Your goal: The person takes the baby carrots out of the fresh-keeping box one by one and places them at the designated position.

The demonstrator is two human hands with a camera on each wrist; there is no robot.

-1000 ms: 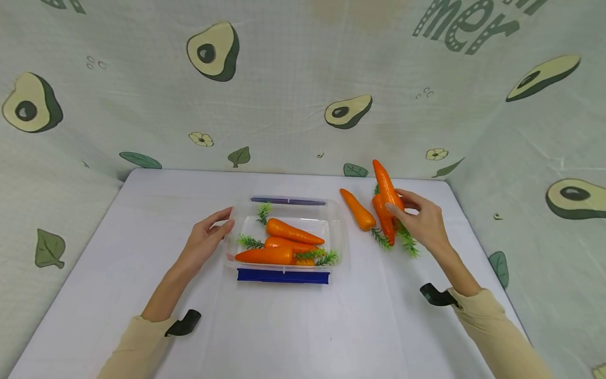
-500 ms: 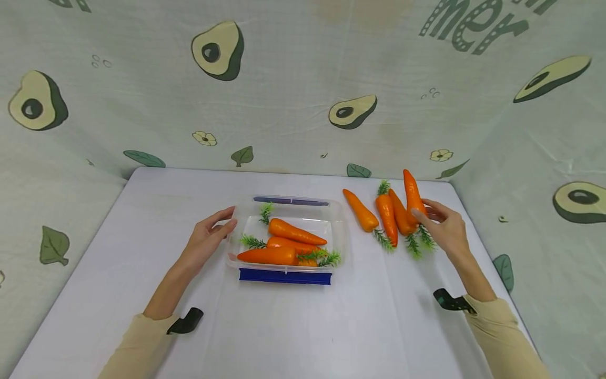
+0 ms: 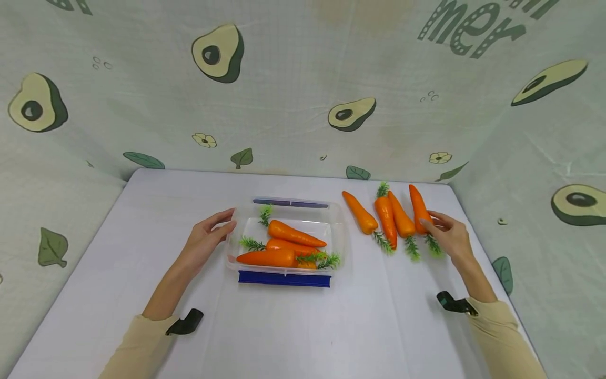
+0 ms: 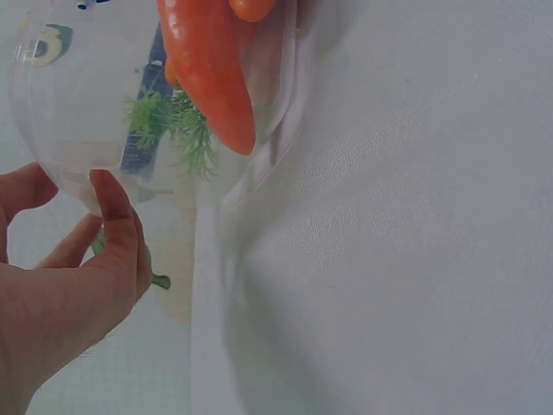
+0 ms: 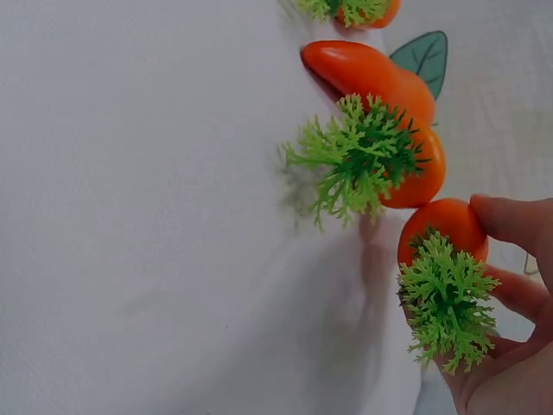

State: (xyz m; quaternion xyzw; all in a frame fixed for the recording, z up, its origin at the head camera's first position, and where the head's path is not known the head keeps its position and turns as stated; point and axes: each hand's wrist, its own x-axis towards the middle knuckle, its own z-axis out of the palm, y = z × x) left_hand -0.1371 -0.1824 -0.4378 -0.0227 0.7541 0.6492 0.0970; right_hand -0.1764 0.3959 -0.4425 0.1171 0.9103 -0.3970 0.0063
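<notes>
In the head view, my right hand (image 3: 447,236) pinches the rightmost toy carrot (image 3: 419,209) near its green top, low at the table. The right wrist view has this carrot (image 5: 445,225) between thumb and fingers, partly covered by its leaves. Beside it, to the left, are three more carrots, one of them being this middle carrot (image 3: 401,213). A clear plastic container (image 3: 339,226) sits left of them, several carrots (image 3: 267,257) inside. At its left end my left hand (image 3: 204,239) grips the wall, thumb and fingers (image 4: 112,194) on the clear plastic.
Blue locking flaps (image 3: 284,279) stick out along the container's near side. The white table (image 3: 303,326) meets a cloth backdrop (image 3: 284,95) printed with avocados at the back and sides. A black strap is on each wrist.
My right hand has carried the carrot rightward from above the others and lowered it to the right end of the row. My left hand has stayed at the container.
</notes>
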